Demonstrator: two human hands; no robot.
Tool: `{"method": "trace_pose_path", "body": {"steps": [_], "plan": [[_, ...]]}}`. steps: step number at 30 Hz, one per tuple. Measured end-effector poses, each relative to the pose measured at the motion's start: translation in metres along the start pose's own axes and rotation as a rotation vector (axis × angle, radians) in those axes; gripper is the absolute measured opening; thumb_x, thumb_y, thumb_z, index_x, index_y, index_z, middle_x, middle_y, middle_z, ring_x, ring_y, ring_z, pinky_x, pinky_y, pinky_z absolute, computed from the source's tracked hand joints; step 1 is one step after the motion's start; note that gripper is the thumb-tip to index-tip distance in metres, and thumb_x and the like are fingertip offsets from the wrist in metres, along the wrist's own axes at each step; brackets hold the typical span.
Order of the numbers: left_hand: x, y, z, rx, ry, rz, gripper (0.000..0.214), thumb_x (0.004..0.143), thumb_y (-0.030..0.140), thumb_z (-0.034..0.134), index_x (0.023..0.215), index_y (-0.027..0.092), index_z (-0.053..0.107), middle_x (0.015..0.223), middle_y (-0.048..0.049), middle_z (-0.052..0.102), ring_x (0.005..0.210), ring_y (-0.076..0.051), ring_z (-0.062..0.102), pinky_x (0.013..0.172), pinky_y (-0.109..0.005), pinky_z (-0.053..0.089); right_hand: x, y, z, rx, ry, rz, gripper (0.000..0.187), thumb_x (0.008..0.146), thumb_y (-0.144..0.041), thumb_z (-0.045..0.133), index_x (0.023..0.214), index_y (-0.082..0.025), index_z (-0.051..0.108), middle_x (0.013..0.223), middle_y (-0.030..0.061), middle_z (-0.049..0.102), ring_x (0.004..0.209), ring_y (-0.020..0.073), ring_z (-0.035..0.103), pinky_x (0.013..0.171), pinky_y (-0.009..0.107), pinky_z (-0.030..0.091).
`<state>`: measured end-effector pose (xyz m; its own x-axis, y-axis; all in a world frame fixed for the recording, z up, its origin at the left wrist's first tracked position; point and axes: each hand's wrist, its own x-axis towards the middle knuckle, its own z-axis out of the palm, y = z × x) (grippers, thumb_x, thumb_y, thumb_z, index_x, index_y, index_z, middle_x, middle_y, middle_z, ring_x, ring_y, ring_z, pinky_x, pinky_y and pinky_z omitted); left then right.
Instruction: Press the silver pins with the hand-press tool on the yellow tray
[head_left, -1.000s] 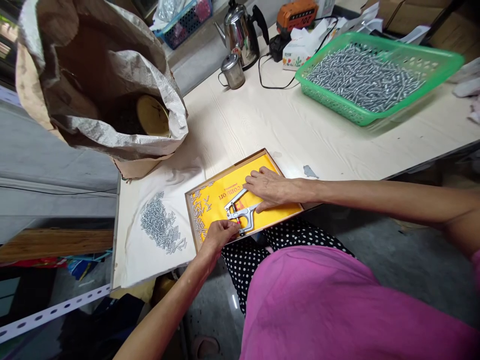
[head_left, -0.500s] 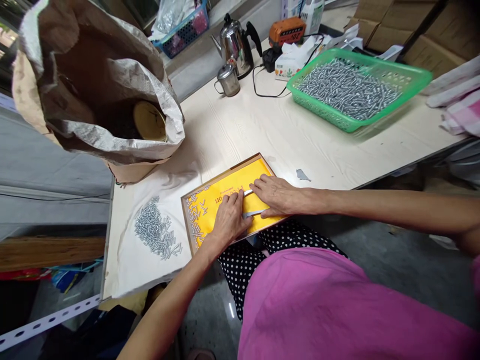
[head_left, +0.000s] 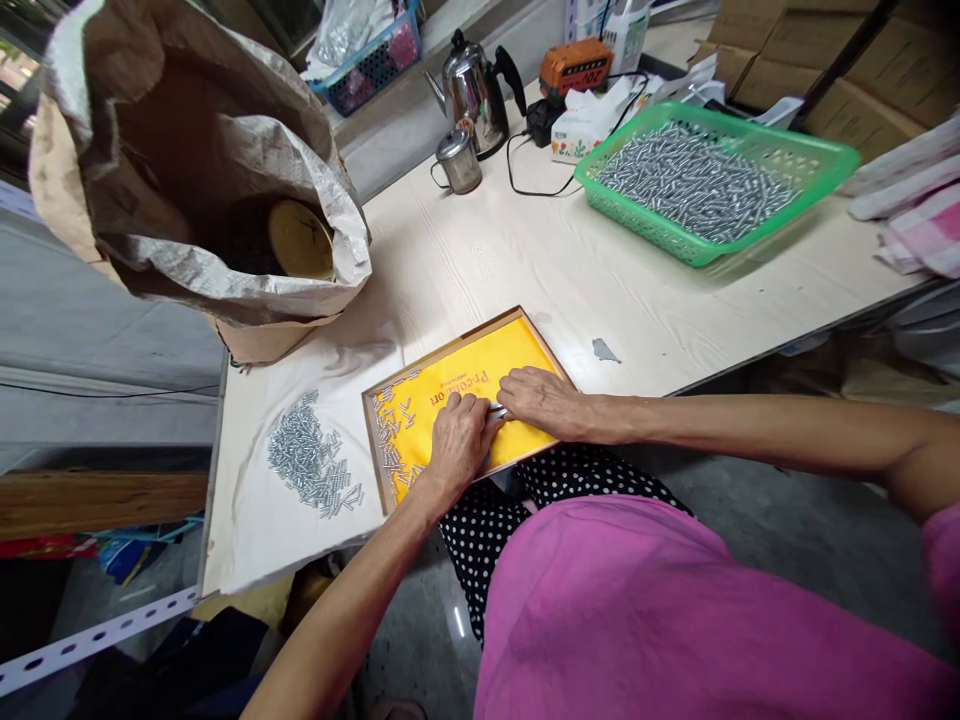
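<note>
My left hand (head_left: pixel 460 440) and my right hand (head_left: pixel 544 403) meet over a shallow brown tray (head_left: pixel 442 354) lined with a printed yellow sheet (head_left: pixel 514 350). Between the fingertips of both hands are thin silvery strips (head_left: pixel 496 409), closely side by side; my fingers hide most of them, and I cannot make out whether they are rows of pins. Both hands are closed. Small metal pins (head_left: pixel 388 430) lie scattered along the tray's left end. Left of the tray, a heap of similar pins (head_left: pixel 300 455) rests on a white cloth (head_left: pixel 259 540).
A green basket (head_left: pixel 720 250) of metal pins stands at the back right. An open paper sack (head_left: pixel 292 310) rises at the left. Farther back are a metal kettle (head_left: pixel 472 95), a lidded metal cup (head_left: pixel 458 165), an orange battery (head_left: pixel 576 68) and a tissue box (head_left: pixel 568 145).
The two silvery strips were apart between my hands and are now close together. My right hand has shifted slightly, its fingers curling in toward my left hand.
</note>
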<state>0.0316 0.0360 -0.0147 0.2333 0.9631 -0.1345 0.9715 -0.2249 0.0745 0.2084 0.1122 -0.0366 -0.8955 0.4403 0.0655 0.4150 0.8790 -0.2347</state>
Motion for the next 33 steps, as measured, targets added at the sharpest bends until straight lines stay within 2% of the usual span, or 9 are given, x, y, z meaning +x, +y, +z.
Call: {"method": "trace_pose_path", "body": {"steps": [5,8,10,16,18,21,25,28,33], "plan": [[-0.012,0.0,0.003,-0.03,0.125,-0.012,0.034,0.098,0.039,0.06,0.125,0.019,0.063,0.119,-0.0142,0.063,0.109,-0.029,0.056,0.095,-0.045,0.051,0.008,0.026,-0.004,0.04,0.014,-0.057,0.049,0.092,-0.049,0.07,0.12,-0.01,0.065,0.11,0.0154,0.065,0.099,0.0269,0.053,0.078,0.035,0.038],[-0.022,0.005,0.008,-0.1,0.177,0.074,0.017,0.099,0.028,0.056,0.104,0.02,0.071,0.135,-0.0142,0.058,0.126,-0.03,0.05,0.104,-0.05,0.05,0.022,0.045,0.0,0.042,0.042,-0.054,0.024,0.1,-0.033,0.058,0.109,-0.014,0.069,0.102,0.0115,0.067,0.093,0.024,0.052,0.076,0.034,0.035],[-0.026,0.01,0.011,-0.137,0.173,0.112,0.019,0.1,0.023,0.053,0.096,0.02,0.071,0.136,-0.0133,0.059,0.132,-0.03,0.048,0.107,-0.053,0.049,0.035,0.053,0.003,0.029,0.086,-0.037,0.02,0.101,-0.023,0.051,0.096,-0.016,0.069,0.096,0.0093,0.067,0.09,0.0226,0.051,0.076,0.034,0.032],[-0.035,0.012,0.005,-0.215,0.21,0.082,0.02,0.101,0.026,0.053,0.101,0.019,0.073,0.127,-0.0131,0.063,0.126,-0.028,0.053,0.105,-0.049,0.052,0.053,0.051,0.014,-0.057,0.177,-0.076,0.018,0.099,-0.018,0.051,0.089,-0.018,0.067,0.092,0.0085,0.065,0.089,0.0231,0.049,0.075,0.035,0.028],[-0.047,-0.008,-0.003,-0.208,0.315,-0.039,0.022,0.101,0.027,0.052,0.103,0.02,0.073,0.124,-0.0131,0.063,0.117,-0.026,0.056,0.1,-0.045,0.053,0.05,0.05,0.018,-0.083,0.208,-0.071,0.017,0.098,-0.017,0.051,0.092,-0.02,0.067,0.093,0.0086,0.065,0.089,0.0238,0.048,0.074,0.035,0.028],[-0.077,-0.061,-0.013,-0.088,0.471,-0.415,0.025,0.101,0.025,0.05,0.102,0.019,0.074,0.108,-0.0128,0.066,0.104,-0.027,0.058,0.094,-0.043,0.051,0.045,0.05,0.021,-0.114,0.218,-0.085,0.018,0.098,-0.015,0.048,0.096,-0.02,0.066,0.093,0.009,0.064,0.09,0.025,0.048,0.074,0.035,0.03],[-0.12,-0.137,-0.014,0.113,0.348,-0.772,0.029,0.099,0.025,0.048,0.101,0.017,0.076,0.1,-0.0151,0.067,0.103,-0.032,0.055,0.09,-0.044,0.047,0.044,0.05,0.023,-0.099,0.209,-0.103,0.021,0.098,-0.013,0.045,0.094,-0.02,0.064,0.091,0.0095,0.062,0.087,0.0248,0.047,0.075,0.035,0.032],[-0.134,-0.169,-0.008,0.163,0.231,-0.776,0.031,0.098,0.025,0.046,0.104,0.018,0.076,0.103,-0.0162,0.067,0.106,-0.034,0.053,0.088,-0.043,0.046,0.045,0.051,0.025,-0.075,0.221,-0.101,0.022,0.098,-0.012,0.044,0.093,-0.02,0.064,0.092,0.0098,0.062,0.088,0.0252,0.047,0.074,0.035,0.032],[-0.121,-0.185,-0.004,0.205,0.101,-0.635,0.032,0.099,0.023,0.043,0.098,0.018,0.074,0.103,-0.0162,0.066,0.106,-0.033,0.053,0.086,-0.041,0.045,0.044,0.051,0.027,-0.09,0.212,-0.096,0.024,0.098,-0.012,0.042,0.094,-0.019,0.065,0.094,0.0105,0.062,0.09,0.0254,0.048,0.075,0.036,0.033]]}}
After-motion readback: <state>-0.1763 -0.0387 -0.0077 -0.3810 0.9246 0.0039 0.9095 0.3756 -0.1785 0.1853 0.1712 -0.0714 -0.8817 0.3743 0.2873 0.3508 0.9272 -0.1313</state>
